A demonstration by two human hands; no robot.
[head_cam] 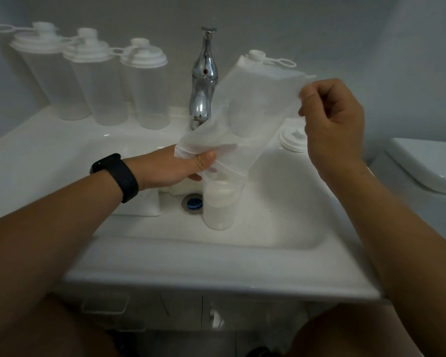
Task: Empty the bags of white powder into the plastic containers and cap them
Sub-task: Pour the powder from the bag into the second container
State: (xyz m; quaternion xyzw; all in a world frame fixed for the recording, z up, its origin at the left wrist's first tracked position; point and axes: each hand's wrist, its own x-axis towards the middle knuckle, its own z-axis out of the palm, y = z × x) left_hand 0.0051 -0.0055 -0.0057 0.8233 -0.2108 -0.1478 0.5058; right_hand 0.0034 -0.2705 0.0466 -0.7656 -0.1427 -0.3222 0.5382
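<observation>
While three capped, see-through containers [95,81] stand in a row on the ledge at the far left of the sink [216,269], the left hand [175,166], with a dark band [116,176] on its wrist, reaches over the basin and pinches the lower end of a clear plastic bag [252,104] between thumb and curled fingers. Beneath that hand lie bags of white powder [139,204], near the drain [192,203]. Just right of the drain stands an open container [218,207] holding white powder, with the bag's lower end hanging over its mouth. Behind it rises the chrome tap [204,78]. Up and to the right, the right hand [335,119] pinches the bag's raised corner with curled fingers. A loose lid [292,140] lies on the ledge beside it.
</observation>
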